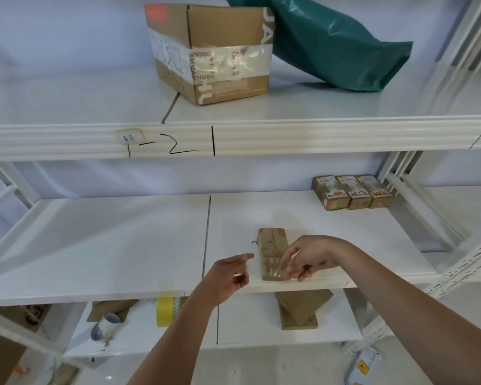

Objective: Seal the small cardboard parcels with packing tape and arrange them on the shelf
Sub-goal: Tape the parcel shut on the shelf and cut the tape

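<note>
Reaching in from the bottom of the frame, both bare arms stretch over the middle shelf (pixel 95 245). Left hand (pixel 228 276), lower centre, hangs just above the shelf edge, fingers loosely curled, holding nothing as far as I can see. Right hand (pixel 308 258), just to its right, pinches a clear strip of tape (pixel 278 269) against the near end of the parcel (pixel 271 248), which lies on the white board close to the front lip.

Below, on the lower shelf (pixel 247 323), a yellow tape roll (pixel 165 311) sits left of centre, a grey-and-white cylinder (pixel 104 326) further left, and more brown boxes (pixel 300 309) under the parcel.

Further back, at the right of the middle shelf, three small labelled parcels (pixel 353 191) stand touching in a row.

Up top, the upper shelf (pixel 317 134) has black handwriting (pixel 172 147) on its front rail. On it sit a big taped carton (pixel 211 51) and a green bag (pixel 331 43) leaning against it. Pale wall behind, white racking posts at right.
</note>
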`<move>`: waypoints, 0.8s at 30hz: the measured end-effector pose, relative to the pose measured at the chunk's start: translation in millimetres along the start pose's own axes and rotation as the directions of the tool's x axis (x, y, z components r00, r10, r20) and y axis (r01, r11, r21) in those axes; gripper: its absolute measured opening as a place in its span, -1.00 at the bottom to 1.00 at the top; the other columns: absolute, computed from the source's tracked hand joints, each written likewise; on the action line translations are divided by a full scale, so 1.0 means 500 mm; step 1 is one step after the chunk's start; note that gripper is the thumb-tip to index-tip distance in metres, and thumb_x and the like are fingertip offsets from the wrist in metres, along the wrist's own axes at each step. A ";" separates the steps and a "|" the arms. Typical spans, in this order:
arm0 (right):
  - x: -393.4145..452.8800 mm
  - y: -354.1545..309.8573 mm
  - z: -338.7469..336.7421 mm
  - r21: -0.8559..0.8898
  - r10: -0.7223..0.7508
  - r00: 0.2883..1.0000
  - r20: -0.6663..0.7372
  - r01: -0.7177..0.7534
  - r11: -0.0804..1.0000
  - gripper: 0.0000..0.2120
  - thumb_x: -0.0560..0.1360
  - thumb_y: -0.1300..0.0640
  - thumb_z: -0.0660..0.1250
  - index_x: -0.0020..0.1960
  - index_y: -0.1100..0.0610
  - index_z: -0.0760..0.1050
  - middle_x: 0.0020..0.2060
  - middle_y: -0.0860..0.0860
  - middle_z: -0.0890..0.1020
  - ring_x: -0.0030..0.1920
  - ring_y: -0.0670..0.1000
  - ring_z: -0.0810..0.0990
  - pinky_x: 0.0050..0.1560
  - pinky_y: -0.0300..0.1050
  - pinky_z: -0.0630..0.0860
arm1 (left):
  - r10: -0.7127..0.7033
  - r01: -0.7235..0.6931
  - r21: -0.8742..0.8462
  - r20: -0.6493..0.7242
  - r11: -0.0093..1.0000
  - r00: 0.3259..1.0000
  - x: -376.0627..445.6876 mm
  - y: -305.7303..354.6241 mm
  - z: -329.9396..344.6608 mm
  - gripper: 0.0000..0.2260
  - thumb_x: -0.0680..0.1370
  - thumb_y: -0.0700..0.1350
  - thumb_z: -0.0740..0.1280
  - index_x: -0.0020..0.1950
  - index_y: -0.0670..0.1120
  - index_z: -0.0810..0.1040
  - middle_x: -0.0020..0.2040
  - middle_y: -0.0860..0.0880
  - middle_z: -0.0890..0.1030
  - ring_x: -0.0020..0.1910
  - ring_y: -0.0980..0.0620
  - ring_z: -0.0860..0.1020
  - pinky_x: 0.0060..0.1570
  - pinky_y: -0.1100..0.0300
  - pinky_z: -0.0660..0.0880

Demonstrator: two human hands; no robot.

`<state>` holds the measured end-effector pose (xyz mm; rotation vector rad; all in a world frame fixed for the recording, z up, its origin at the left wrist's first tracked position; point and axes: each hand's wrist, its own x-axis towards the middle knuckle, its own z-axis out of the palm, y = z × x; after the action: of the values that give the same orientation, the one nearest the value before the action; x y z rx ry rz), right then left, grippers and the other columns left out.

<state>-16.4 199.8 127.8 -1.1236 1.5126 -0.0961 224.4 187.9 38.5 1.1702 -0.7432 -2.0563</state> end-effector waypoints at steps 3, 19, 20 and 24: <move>0.001 0.022 -0.022 0.031 -0.040 0.999 -0.017 0.040 0.999 -0.77 0.55 0.43 0.36 0.07 0.20 0.70 -0.02 0.09 0.72 -0.13 -0.03 0.71 -0.07 -0.18 0.63 | 0.033 -0.031 0.039 -0.063 0.999 0.997 0.012 0.007 0.010 -0.85 0.52 -0.32 0.45 0.08 -0.32 0.68 -0.23 -0.13 0.54 -0.30 0.02 0.51 -0.22 0.22 0.55; 0.005 0.086 -0.076 0.164 -0.104 0.981 -0.164 0.131 0.978 -0.50 0.46 0.44 0.47 0.32 0.16 0.44 0.00 0.24 0.68 -0.08 0.11 0.73 -0.04 -0.08 0.68 | 0.082 -0.041 0.249 -0.156 0.968 0.984 0.026 0.049 0.060 -0.91 0.51 -0.36 0.46 0.00 -0.31 0.69 -0.13 -0.20 0.65 -0.15 -0.10 0.60 -0.08 0.14 0.60; 0.006 0.089 -0.082 0.215 -0.085 0.980 -0.179 0.123 0.969 -0.58 0.46 0.43 0.48 0.27 0.27 0.47 0.01 0.26 0.67 -0.05 0.13 0.72 -0.01 -0.07 0.68 | 0.075 -0.033 0.253 -0.161 0.967 0.984 0.031 0.048 0.058 -0.91 0.51 -0.35 0.46 0.01 -0.30 0.69 -0.13 -0.20 0.65 -0.15 -0.11 0.59 -0.07 0.12 0.60; 0.024 0.098 -0.102 0.456 -0.027 0.972 -0.235 0.135 0.880 -0.76 0.48 0.37 0.48 0.11 0.43 0.59 -0.10 0.22 0.66 -0.09 0.11 0.68 0.00 -0.04 0.68 | 0.051 -0.013 0.217 -0.173 0.976 0.984 0.052 0.046 0.065 -0.89 0.50 -0.35 0.48 0.01 -0.28 0.69 -0.12 -0.21 0.64 -0.14 -0.13 0.59 -0.08 0.09 0.61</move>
<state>-83.7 191.8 104.4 -0.7972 1.5258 -0.6358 191.2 158.8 56.5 1.4318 -0.9071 -1.8495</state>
